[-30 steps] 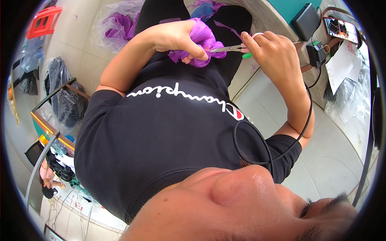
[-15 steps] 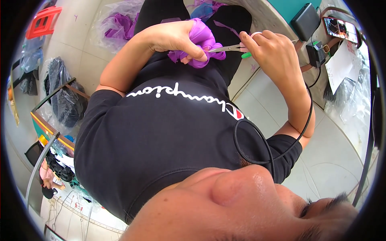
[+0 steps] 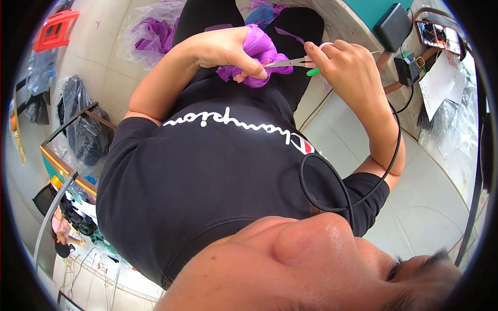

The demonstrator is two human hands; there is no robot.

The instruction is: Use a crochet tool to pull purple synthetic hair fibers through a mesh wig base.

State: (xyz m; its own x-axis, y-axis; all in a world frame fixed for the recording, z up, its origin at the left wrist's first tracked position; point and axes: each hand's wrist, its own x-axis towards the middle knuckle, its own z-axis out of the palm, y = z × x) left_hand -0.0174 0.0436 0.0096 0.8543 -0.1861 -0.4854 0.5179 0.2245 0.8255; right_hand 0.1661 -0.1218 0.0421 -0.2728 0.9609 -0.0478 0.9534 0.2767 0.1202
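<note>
My left hand [image 3: 228,49] is closed around a bunched piece of shiny purple fabric [image 3: 259,44] above my lap. Loose folds of it spill out beneath my thumb and to the right. My right hand [image 3: 346,65] grips small scissors [image 3: 285,63] with pinkish handles, mostly hidden by the fingers. Their silver blades point left, tips at the fabric beside my left thumb. A green piece [image 3: 313,72] shows just below the handles; whether it belongs to the scissors I cannot tell. Beyond the right hand, a thin pale point sticks out.
More purple fabric [image 3: 153,35] lies in clear plastic on the tiled floor. A red plastic stool [image 3: 56,31] stands at the far left. At right are a phone [image 3: 438,37], a black box [image 3: 393,28] and papers [image 3: 438,85]. A black cable [image 3: 302,179] loops by my right arm.
My right hand has shifted slightly left with the scissors, bringing the blade tips closer in at the left thumb. My left hand and the fabric have barely moved.
</note>
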